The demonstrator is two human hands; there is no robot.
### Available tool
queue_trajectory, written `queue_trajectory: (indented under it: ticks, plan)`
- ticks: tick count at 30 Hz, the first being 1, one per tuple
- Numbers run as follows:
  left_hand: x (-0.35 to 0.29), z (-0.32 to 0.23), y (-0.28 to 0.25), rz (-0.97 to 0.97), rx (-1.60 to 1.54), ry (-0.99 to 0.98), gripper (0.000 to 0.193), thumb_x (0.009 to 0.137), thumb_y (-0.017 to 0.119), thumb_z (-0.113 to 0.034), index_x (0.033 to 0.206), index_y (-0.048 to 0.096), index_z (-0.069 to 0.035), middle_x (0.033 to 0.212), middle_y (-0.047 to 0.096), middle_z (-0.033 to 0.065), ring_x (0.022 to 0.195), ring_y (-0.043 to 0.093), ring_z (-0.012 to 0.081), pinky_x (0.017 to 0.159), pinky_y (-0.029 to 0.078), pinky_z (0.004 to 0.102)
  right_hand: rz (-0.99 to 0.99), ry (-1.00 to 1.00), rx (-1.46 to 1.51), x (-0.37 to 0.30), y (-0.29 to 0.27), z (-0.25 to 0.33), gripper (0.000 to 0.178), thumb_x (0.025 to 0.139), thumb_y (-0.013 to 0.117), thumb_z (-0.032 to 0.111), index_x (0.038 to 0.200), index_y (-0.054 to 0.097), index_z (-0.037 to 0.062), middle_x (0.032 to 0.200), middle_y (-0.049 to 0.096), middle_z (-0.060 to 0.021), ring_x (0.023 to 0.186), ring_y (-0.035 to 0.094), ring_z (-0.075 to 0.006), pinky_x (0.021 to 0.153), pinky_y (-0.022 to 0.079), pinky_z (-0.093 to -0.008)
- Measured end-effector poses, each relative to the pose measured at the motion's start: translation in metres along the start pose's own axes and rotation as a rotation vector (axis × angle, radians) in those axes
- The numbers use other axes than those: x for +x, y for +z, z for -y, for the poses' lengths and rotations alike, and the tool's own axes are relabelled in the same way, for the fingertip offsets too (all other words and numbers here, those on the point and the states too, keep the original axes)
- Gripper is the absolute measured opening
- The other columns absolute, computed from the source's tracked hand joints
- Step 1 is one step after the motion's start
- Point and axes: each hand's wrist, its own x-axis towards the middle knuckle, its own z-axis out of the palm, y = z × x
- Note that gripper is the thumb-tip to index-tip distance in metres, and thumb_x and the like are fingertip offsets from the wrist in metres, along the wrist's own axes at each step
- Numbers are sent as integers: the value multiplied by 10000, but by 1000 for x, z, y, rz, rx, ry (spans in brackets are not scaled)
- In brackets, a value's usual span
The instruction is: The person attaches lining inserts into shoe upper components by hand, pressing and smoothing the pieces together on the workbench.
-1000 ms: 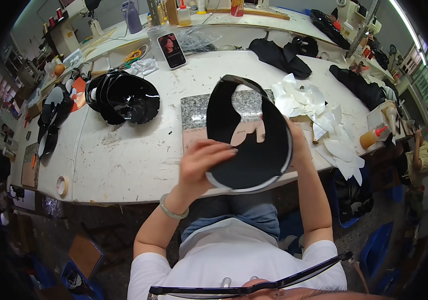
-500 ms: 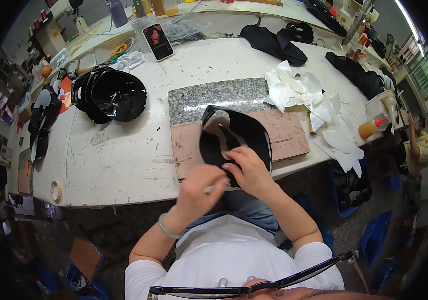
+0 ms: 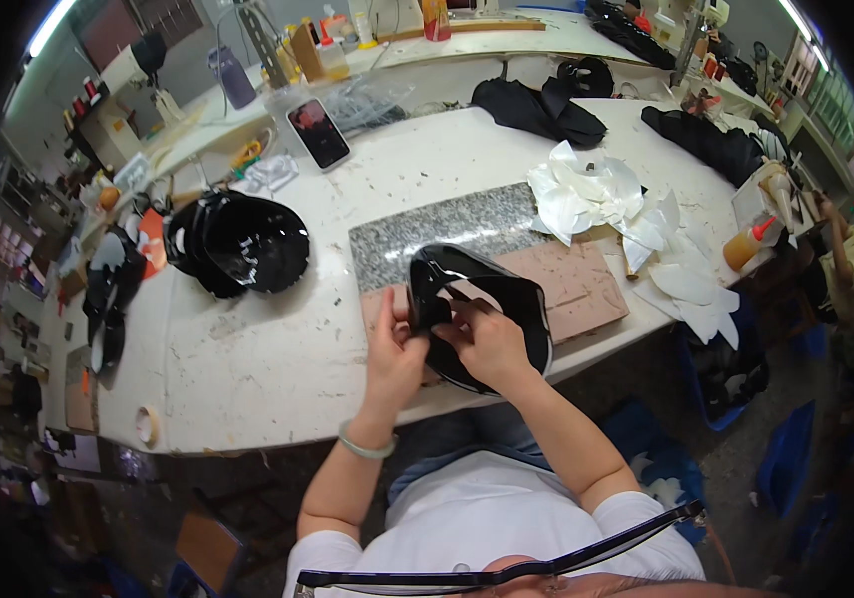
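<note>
A glossy black curved piece with a cut-out (image 3: 507, 299) lies low over the brown pad (image 3: 586, 289) at the table's near edge. My left hand (image 3: 395, 351) pinches its left rim. My right hand (image 3: 487, 339) presses on the middle of it, fingers bent over the opening. Both hands touch the same piece. A grey speckled stone slab (image 3: 447, 234) sits just behind it.
A stack of similar black glossy pieces (image 3: 242, 244) sits to the left. White paper shapes (image 3: 596, 194) lie to the right, with an orange glue bottle (image 3: 751, 244) beyond. A phone (image 3: 319, 133) leans at the back. Black cloth (image 3: 541, 110) lies far back. A tape roll (image 3: 148, 426) sits near the left edge.
The black piece was held up and facing me a second ago. It has since come down flat toward the brown pad, and both hands have closed in on its left side.
</note>
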Motion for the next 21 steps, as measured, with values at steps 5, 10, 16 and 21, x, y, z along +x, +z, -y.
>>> queue_trajectory:
  ticks: [5, 10, 16, 21]
  plan:
    - [-11, -12, 5, -32, -302, -23, 806, 747, 558, 141, 1449, 207, -39, 1201, 471, 92, 1089, 520, 179, 942, 438, 299, -225, -190, 446, 17, 4, 15, 256, 773, 671, 63, 1029, 673, 54, 899, 642, -122, 790, 642, -301, 680, 520, -359]
    - [-16, -37, -16, 189, -843, -273, 478, 883, 490, -139, 1352, 409, -96, 1202, 562, 124, 1197, 496, 254, 934, 485, 350, 101, -130, 823, 36, -12, 4, 189, 755, 624, -82, 919, 667, 2, 822, 603, -70, 712, 603, -156, 626, 470, -255]
    - [-1, -38, -39, 250, -453, -580, 451, 935, 509, -283, 1342, 451, -98, 1070, 623, 93, 850, 667, 192, 701, 579, 344, -117, -732, 432, 20, -2, 1, 301, 571, 628, -82, 839, 665, 49, 864, 601, -66, 780, 579, -252, 699, 487, -328]
    - [10, -53, -39, 532, -290, -493, 716, 882, 611, -119, 1471, 205, -95, 1070, 589, 72, 864, 647, 143, 743, 583, 290, -257, -875, 265, 10, -1, -2, 265, 615, 644, 30, 879, 663, 35, 891, 608, -58, 817, 598, -232, 694, 496, -325]
